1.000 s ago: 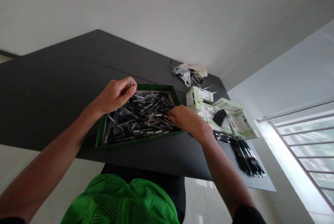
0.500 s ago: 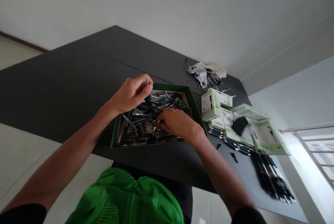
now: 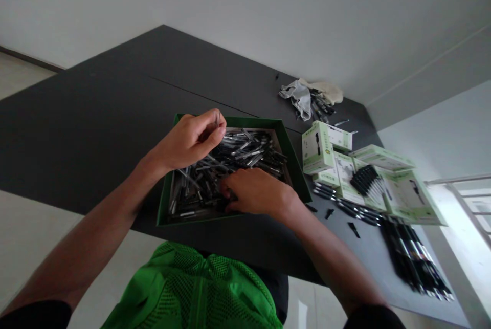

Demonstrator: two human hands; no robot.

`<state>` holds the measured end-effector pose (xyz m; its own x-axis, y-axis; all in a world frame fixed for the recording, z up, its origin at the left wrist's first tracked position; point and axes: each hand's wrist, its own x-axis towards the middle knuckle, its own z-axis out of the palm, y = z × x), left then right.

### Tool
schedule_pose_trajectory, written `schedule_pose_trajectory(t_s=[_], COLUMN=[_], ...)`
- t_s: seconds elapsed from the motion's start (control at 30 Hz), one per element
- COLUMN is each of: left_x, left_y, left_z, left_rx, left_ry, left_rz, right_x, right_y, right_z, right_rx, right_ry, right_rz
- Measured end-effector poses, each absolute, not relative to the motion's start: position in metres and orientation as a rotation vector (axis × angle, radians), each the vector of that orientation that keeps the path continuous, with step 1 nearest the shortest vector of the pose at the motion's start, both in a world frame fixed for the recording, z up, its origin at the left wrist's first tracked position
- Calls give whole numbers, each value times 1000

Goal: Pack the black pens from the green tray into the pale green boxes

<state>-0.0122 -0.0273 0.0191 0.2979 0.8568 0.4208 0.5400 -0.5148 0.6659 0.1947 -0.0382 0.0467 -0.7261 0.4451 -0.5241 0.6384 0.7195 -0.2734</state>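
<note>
Left hand curled over green box's far-left corner, contents unclear, right hand down among pens piled inside, pinch hidden from here; best tease singles off the top, not dig.

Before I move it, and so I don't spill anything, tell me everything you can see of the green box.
The green box is rectangular, shallow and open-topped, with dark green walls and a paler inner edge, apparently cardboard. It sits on the dark table near the front edge, holding jumbled black and clear pen-like pieces. The right hand is inside; the left hand partly hides its left side. Whether either touches it is unclear.
</note>
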Motion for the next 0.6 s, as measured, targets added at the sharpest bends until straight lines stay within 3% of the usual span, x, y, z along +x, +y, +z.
schedule_pose_trajectory(t_s=[0.4, 0.6], left_x=[6, 11], left_y=[5, 32], left_z=[20, 13], left_rx=[2409, 2499], left_ry=[1134, 1226], left_rz=[713, 612], right_x=[192, 196], right_y=[-27, -19], right_z=[33, 34], right_rx=[1274, 1373], right_ry=[2566, 2560], right_rz=[-141, -212])
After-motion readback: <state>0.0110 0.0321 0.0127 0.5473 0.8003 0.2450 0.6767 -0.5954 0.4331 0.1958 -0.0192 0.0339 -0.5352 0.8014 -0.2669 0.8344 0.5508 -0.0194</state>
